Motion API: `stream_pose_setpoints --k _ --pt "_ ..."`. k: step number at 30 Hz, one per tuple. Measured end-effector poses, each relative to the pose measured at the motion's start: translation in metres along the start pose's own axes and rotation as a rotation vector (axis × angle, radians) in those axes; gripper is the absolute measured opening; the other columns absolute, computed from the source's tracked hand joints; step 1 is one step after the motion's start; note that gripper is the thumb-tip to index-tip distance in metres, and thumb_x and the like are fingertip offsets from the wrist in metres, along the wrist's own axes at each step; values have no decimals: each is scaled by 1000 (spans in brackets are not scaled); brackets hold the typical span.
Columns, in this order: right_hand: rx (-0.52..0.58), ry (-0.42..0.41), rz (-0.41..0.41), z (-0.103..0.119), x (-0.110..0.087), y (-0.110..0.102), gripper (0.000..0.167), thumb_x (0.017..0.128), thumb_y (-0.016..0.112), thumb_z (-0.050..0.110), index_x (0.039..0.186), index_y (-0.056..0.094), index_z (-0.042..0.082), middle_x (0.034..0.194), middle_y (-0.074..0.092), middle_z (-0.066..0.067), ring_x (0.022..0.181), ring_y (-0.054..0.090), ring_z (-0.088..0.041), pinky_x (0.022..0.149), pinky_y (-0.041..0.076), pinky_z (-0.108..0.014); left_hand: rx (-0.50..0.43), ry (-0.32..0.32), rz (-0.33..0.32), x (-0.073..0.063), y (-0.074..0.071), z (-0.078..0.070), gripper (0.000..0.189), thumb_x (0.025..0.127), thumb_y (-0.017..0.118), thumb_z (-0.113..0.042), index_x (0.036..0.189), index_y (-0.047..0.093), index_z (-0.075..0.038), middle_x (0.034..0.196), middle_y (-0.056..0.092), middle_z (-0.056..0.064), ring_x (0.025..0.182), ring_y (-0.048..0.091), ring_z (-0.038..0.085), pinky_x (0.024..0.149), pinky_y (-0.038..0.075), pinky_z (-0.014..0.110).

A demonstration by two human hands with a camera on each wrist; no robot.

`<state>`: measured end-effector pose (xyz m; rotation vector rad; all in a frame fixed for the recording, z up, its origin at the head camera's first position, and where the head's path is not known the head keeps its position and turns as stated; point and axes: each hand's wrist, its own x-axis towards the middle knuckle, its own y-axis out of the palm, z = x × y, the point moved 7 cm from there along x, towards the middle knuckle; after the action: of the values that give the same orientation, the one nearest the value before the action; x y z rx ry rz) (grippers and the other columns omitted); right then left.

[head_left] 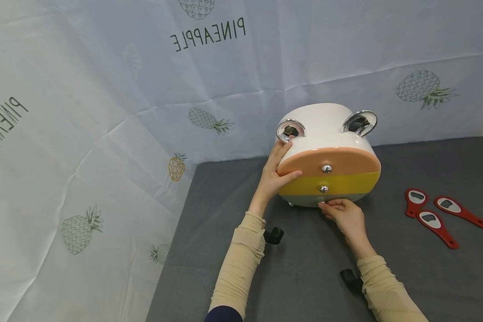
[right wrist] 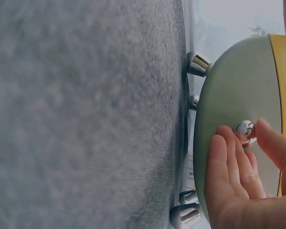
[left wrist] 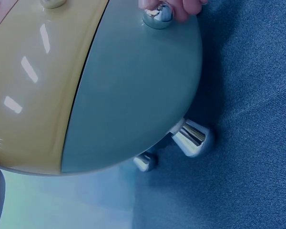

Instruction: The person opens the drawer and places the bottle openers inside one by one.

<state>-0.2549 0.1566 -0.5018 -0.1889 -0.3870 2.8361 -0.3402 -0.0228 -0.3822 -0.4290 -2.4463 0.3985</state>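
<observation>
A small rounded drawer cabinet (head_left: 318, 120) with a glossy white body stands on the grey table, two chrome loops like ears on top. Its front has an orange, a yellow and a green drawer, stacked, each with a round chrome knob. My left hand (head_left: 271, 176) rests on the cabinet's left side, fingers stretched up toward the left loop and thumb across the front. With thumb and fingers, my right hand (head_left: 346, 219) pinches the knob (right wrist: 245, 128) of the bottom green drawer (left wrist: 133, 86). The drawer front sits flush with the yellow one. Chrome feet (left wrist: 193, 138) hold the cabinet off the table.
Three red bottle openers (head_left: 436, 228) with white oval faces lie on the table (head_left: 306, 277) to the right of the cabinet. Behind and to the left hangs a white curtain (head_left: 145, 89) printed with pineapples. Black wrist-camera mounts (head_left: 350, 279) stick out from both sleeves.
</observation>
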Motion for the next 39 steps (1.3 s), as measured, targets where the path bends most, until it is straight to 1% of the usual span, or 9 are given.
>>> stream_pose_setpoints --k 3,5,9,12,21,28,29,35,39 --pt "141 65 63 -5 2 4 56 79 72 42 110 58 -3 80 69 11 75 67 0 70 57 -22 4 -1 -1 1 0 0 76 77 74 -6 143 38 -16 156 20 -4 146 10 8 118 19 45" --pt "197 78 112 -6 2 6 58 81 70 39 115 56 -6 83 69 11 76 67 0 72 57 -23 5 -3 -2 1 0 0 76 77 74 -5 143 38 -16 156 21 -4 146 10 7 118 19 45" --pt "344 122 193 -9 2 10 55 84 69 29 120 52 -10 84 69 13 78 68 -2 75 56 -23 9 -3 -2 1 0 0 77 77 75 -5 143 38 -14 157 21 -2 146 11 9 118 19 44" --pt "396 127 224 -9 2 12 50 86 67 25 119 50 -8 82 69 16 79 68 -1 77 56 -23 11 -1 -1 2 0 0 77 76 75 -6 143 38 -14 157 21 0 146 11 11 118 18 45" --pt "430 127 187 -11 1 12 39 84 70 25 111 58 -2 81 70 14 79 68 -2 76 56 -23 22 11 -6 1 -1 1 76 77 75 -7 143 38 -15 156 23 -2 146 12 8 118 19 44" --pt "487 154 254 -10 0 14 45 86 67 29 115 54 -3 89 68 13 84 68 -2 82 55 -23 33 15 0 1 -2 -1 76 78 75 -8 144 38 -16 157 20 -4 146 10 8 118 19 46" --pt "505 166 268 -9 1 15 44 86 66 29 115 54 -2 90 67 13 85 68 -2 82 55 -23 32 5 4 0 -3 -6 76 78 74 -7 144 38 -15 157 20 -2 146 10 10 118 19 46" --pt "614 238 288 -13 2 18 8 88 65 22 92 65 15 87 68 11 83 68 -4 81 55 -23 28 -6 5 1 -1 -5 77 77 75 -6 143 37 -13 157 20 1 147 10 12 118 18 45" --pt "598 251 271 -14 2 16 7 87 67 22 90 65 16 84 69 11 81 68 -3 80 55 -22 24 4 -2 1 1 -1 78 75 75 -3 143 37 -10 157 20 3 147 9 14 118 17 44"
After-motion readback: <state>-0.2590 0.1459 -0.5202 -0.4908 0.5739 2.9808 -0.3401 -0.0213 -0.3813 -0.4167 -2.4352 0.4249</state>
